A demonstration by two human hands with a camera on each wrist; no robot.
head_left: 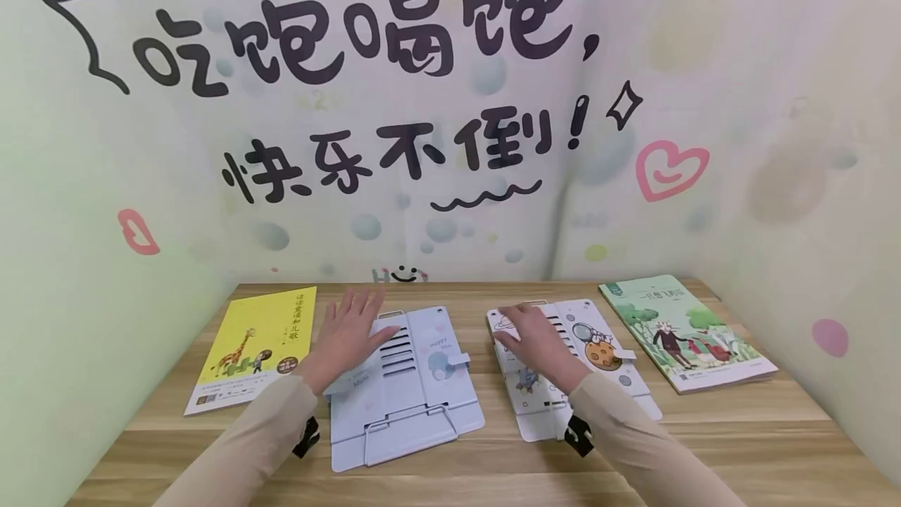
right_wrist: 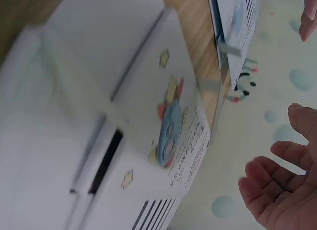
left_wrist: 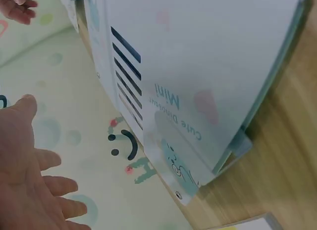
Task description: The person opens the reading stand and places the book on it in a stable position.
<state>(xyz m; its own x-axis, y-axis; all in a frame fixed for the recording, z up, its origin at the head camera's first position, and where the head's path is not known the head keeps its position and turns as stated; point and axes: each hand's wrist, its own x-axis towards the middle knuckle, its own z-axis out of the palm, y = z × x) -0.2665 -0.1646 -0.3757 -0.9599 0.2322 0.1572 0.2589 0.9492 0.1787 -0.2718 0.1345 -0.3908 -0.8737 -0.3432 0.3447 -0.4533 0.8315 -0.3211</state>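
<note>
Hovering L hand (head_left: 349, 335), fingers spread, empty, is over upper-left of pale-blue rectangular metal bookstand (head_left: 411, 397), lower ctr. R hand (head_left: 535, 337), relaxed, empty, is nearest white space-print metal bookstand (head_left: 598, 350), lower ctr-right.

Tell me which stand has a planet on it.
The white stand by the right hand: it bears an astronaut and an orange planet. The pale blue stand by the left hand shows neither.

On the wood-grain table (head_left: 507, 472) we see 4 things, left to right: a yellow rectangular paper book (head_left: 263, 339), a pale blue rectangular stand (head_left: 415, 397), a white rectangular stand (head_left: 590, 344), a green rectangular paper book (head_left: 686, 335). We find the left hand (head_left: 349, 337) over the blue stand, the right hand (head_left: 533, 339) over the white, the pale printed backdrop (head_left: 394, 241) behind.
</note>
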